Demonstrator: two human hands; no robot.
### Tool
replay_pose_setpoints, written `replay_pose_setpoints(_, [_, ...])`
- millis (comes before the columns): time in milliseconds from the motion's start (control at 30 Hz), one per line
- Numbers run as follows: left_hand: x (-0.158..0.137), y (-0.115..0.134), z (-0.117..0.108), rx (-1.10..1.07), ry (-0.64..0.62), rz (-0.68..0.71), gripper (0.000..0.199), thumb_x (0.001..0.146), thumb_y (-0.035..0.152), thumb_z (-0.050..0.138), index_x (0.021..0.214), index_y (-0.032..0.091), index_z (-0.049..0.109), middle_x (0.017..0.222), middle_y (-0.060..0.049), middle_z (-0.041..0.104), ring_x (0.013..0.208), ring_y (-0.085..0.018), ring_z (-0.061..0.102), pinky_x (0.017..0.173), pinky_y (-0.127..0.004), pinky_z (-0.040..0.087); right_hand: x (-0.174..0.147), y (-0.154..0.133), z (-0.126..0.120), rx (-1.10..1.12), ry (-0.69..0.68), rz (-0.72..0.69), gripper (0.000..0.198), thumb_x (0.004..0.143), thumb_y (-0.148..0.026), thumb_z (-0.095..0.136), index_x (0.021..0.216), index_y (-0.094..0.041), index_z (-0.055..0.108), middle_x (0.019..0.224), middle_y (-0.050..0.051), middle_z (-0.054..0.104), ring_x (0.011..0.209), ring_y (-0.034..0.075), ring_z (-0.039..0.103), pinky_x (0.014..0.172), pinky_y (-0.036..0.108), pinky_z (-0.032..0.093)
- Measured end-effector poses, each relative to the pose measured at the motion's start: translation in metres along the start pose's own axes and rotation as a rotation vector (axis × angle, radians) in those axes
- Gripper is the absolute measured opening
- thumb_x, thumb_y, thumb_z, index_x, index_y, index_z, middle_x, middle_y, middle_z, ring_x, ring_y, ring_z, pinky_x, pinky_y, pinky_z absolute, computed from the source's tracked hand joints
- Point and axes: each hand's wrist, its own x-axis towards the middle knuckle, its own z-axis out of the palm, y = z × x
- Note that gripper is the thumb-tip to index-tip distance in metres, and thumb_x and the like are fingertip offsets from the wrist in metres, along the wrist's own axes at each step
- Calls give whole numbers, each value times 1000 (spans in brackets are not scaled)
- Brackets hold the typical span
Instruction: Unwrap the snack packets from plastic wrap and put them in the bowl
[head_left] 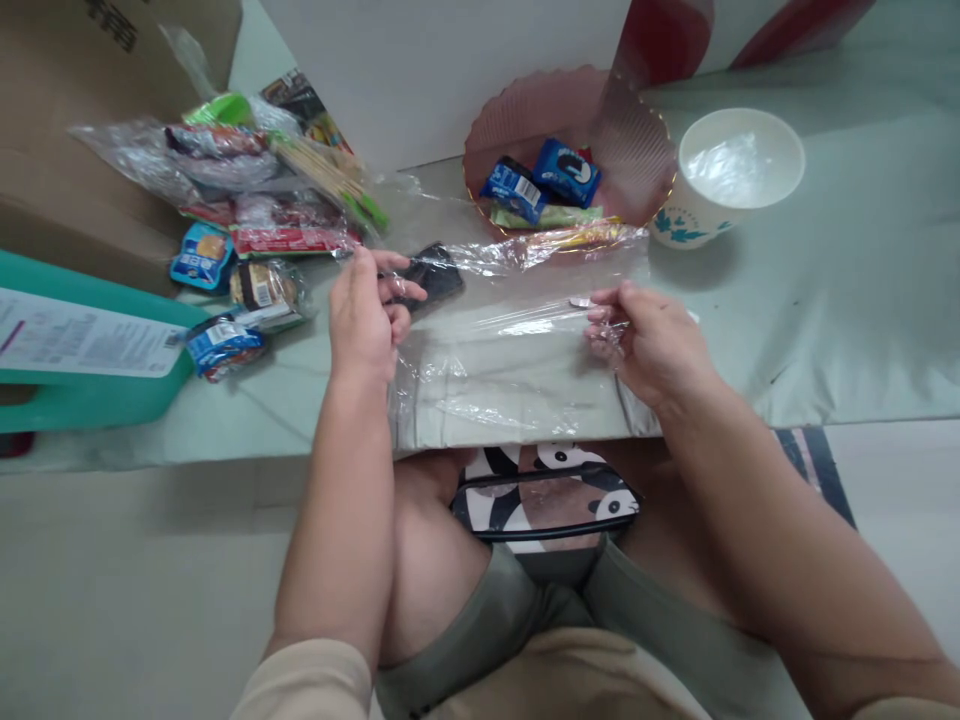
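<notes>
A clear plastic bag [517,370] is stretched between my hands above the table's front edge. My left hand [369,310] pinches its upper left part between thumb and forefinger, the other fingers loosely curled. At the right side, my right hand [645,335] has its fingers closed on the crumpled film. A black phone [435,275] lies on the table just beyond my left fingers, partly seen through the film. Behind the bag stands a pink ribbed bowl [487,125] with blue snack packets [566,172] and long thin wrapped snacks in it.
Packaged snacks [285,235] and a bundle of wooden sticks [330,180] are heaped at the left, beside a cardboard box [75,130] and a teal jug [97,400]. A white tub [686,215] stands right of the bowl. A panda-print pouch [551,505] rests between my thighs.
</notes>
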Motion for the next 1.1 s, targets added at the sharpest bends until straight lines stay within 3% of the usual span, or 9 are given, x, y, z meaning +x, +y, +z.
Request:
replay_pose_setpoints(167, [2, -5, 0, 31, 30, 27, 49, 101, 65, 52, 82, 20, 62, 57, 0, 62, 38, -5, 38, 40, -26, 10, 4, 1, -5, 12, 114, -118, 27, 86, -47, 77, 83, -21, 68, 51, -7, 50, 40, 5, 39, 41, 19, 32])
replay_pose_setpoints(333, [2, -2, 1, -37, 88, 58, 49, 99, 66, 52, 80, 23, 61, 59, 0, 60, 40, -7, 42, 38, -27, 12, -2, 0, -4, 60, 60, 37, 38, 73, -46, 86, 96, -23, 67, 78, -1, 71, 63, 10, 64, 59, 23, 54])
replay_pose_setpoints(400, [1, -1, 0, -56, 65, 34, 46, 97, 67, 55, 79, 25, 61, 58, 1, 61, 38, -7, 40, 37, -27, 13, -4, 1, -3, 13, -18, 80, 38, 66, -37, 90, 91, -22, 67, 82, 0, 72, 74, 12, 69, 67, 24, 56])
replay_pose_setpoints(500, [2, 0, -1, -90, 36, -15, 45, 96, 65, 57, 75, 25, 63, 56, 0, 61, 36, -7, 38, 36, -25, 18, -3, 2, -3, 1, 1, 29, 25, 73, -31, 85, 80, -21, 62, 75, -2, 66, 75, 11, 68, 70, 23, 56])
replay_pose_setpoints(667, [4, -1, 1, -130, 38, -104, 50, 97, 61, 56, 64, 24, 58, 53, -2, 59, 38, -10, 44, 34, -22, 28, 3, 1, -4, 54, 115, -37, 6, 85, -24, 68, 84, -22, 62, 67, -4, 59, 56, 8, 57, 56, 21, 51])
replay_pose_setpoints(800, [6, -4, 0, -58, 31, -186, 57, 95, 70, 51, 63, 24, 59, 55, -3, 62, 42, -11, 50, 38, -22, 37, 2, 1, -1, 46, 154, -69, 3, 87, -25, 65, 86, -23, 63, 59, -7, 49, 42, 6, 37, 39, 19, 31])
replay_pose_setpoints(933, [4, -4, -1, 62, -28, -249, 63, 91, 77, 51, 62, 22, 58, 53, -3, 57, 37, -9, 42, 33, -23, 22, -2, 1, 0, 38, 155, -123, 17, 88, -38, 68, 82, -24, 60, 55, -8, 39, 40, 6, 26, 36, 21, 19])
replay_pose_setpoints(1000, [1, -2, 0, 113, -55, -234, 64, 92, 77, 52, 60, 21, 56, 49, -1, 49, 34, -7, 29, 34, -24, 10, -3, 1, -2, -12, 137, -167, 25, 87, -46, 72, 81, -25, 59, 53, -9, 34, 41, 6, 24, 36, 22, 18])
replay_pose_setpoints(1100, [-2, -1, 1, 135, -63, -179, 64, 93, 74, 54, 58, 21, 51, 46, 3, 37, 35, -5, 20, 37, -24, 4, -5, 3, -6, -97, 123, -239, 31, 85, -52, 76, 82, -25, 62, 51, -10, 32, 42, 7, 26, 38, 23, 20])
